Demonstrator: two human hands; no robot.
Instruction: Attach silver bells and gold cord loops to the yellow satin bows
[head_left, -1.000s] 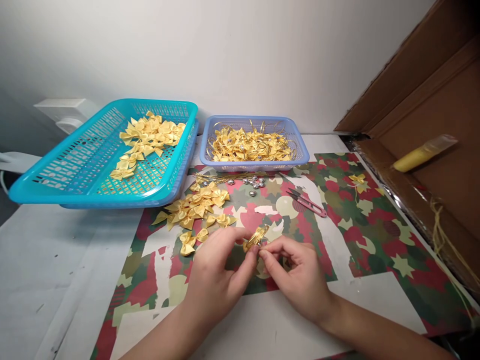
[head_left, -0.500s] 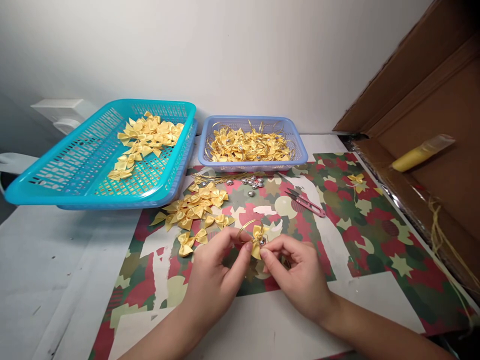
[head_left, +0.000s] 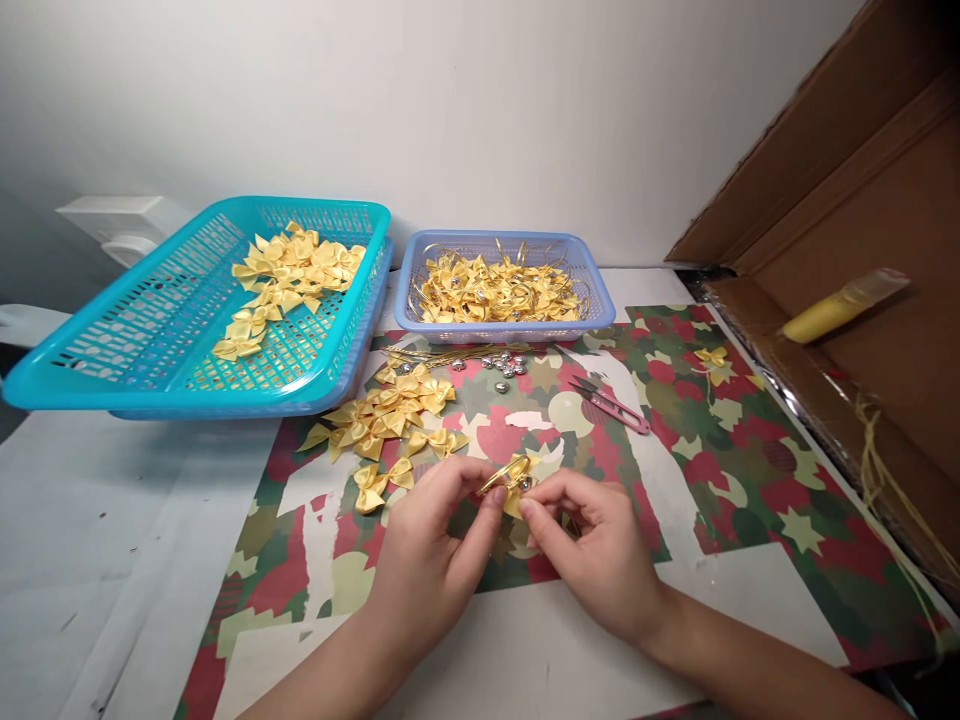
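Near the middle of the table, my left hand (head_left: 435,545) and my right hand (head_left: 600,550) pinch one yellow bow (head_left: 514,501) from either side. A loop of gold cord (head_left: 504,474) rises from the bow beside my left fingertips. A small silver bell (head_left: 526,483) sits at the bow's centre, close to my right fingertips, which partly cover it. Loose yellow bows (head_left: 386,415) lie in a pile left of my hands. Beyond them are silver bells (head_left: 501,386) and a bundle of gold cords (head_left: 450,354).
At the left stands a turquoise basket (head_left: 349,330) with yellow bows. A blue basket (head_left: 506,328) of bows with cords and bells is at the back. Pink-handled snips (head_left: 619,408) lie right of centre. A cardboard box (head_left: 862,220) with a yellow tube (head_left: 844,305) borders the right.
The gold loop has tipped lower and looks flatter, and the bow has tilted with it. Both hands remain in nearly the same place.
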